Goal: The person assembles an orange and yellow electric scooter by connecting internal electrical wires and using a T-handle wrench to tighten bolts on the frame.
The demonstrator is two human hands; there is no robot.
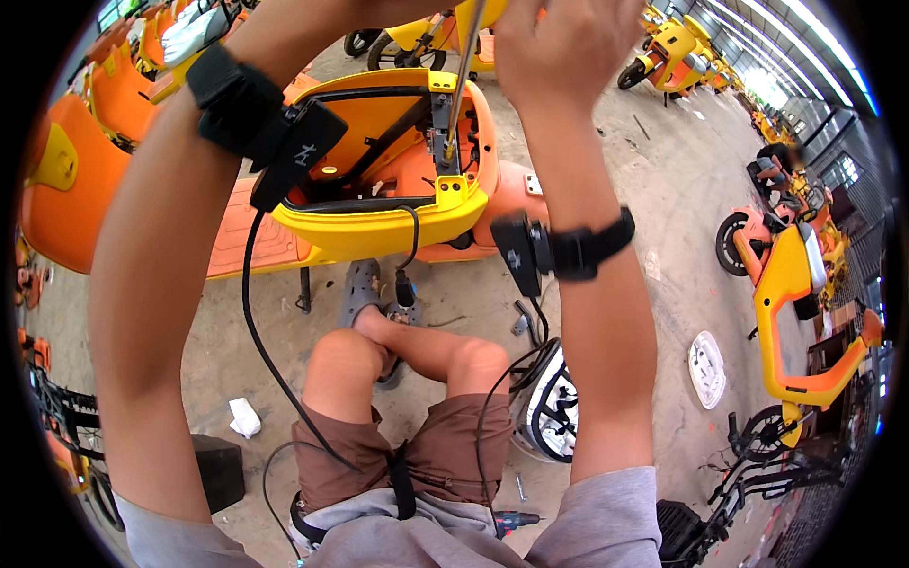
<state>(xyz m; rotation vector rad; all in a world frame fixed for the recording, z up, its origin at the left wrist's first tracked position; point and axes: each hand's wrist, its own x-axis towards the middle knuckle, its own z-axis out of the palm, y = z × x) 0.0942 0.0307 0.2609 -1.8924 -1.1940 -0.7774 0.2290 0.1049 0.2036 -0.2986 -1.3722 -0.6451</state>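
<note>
A long thin metal shaft, like a screwdriver's, slants down from the top edge. Its tip meets black latch hardware on the rim of an open yellow-and-orange scooter compartment. Whatever handle the shaft has lies outside the picture. My right hand is raised close beside the shaft, back toward me, fingers curled; what they hold is hidden. Only the wrist end of my left hand shows at the top edge, so its fingers cannot be seen. A black cable with a plug hangs from the compartment.
A white shell-like part lies by my right knee, near a power tool. Further right is a white tray-like cover. A black box and crumpled white paper lie left. Scooters stand around; cables run from both wrist straps.
</note>
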